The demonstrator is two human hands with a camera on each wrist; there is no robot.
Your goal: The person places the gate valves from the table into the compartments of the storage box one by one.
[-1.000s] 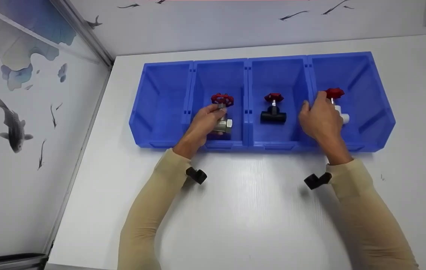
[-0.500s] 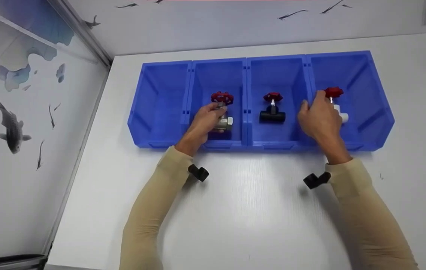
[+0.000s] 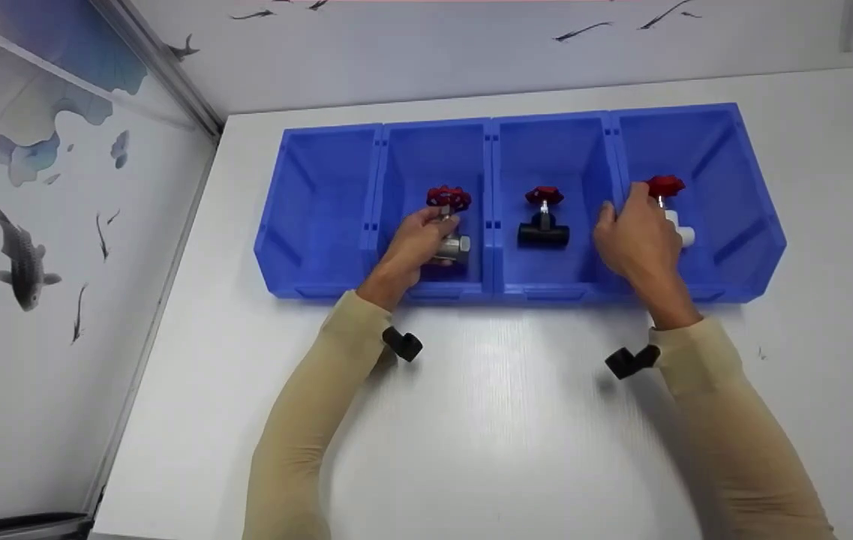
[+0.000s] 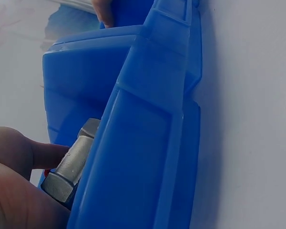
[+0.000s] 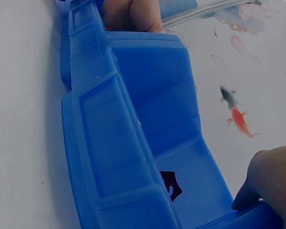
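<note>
My left hand [image 3: 412, 244] holds a metal valve [image 3: 458, 247] with a red handwheel [image 3: 449, 197] in the second blue bin [image 3: 437, 150] from the left. Its hex-ended body [image 4: 75, 160] shows beside the fingers in the left wrist view. My right hand [image 3: 640, 232] grips the divider between the third bin [image 3: 554, 142] and the rightmost bin [image 3: 685, 139], thumb on the third bin's side; the other fingertips are hidden. Just right of that hand, partly covered, stands a white valve [image 3: 685, 235] with a red handwheel. A black valve [image 3: 544, 234], red-handled too, sits in the third bin.
The leftmost bin [image 3: 328, 172] adjoins the others in one row on the white table [image 3: 501, 420]. Printed wall panels [image 3: 471, 60] rise behind and at the left. A small black camera [image 3: 402, 343] projects from each sleeve cuff.
My left hand and the metal valve have shifted slightly right within the second bin. The right hand stays at the divider; the view has moved a little.
</note>
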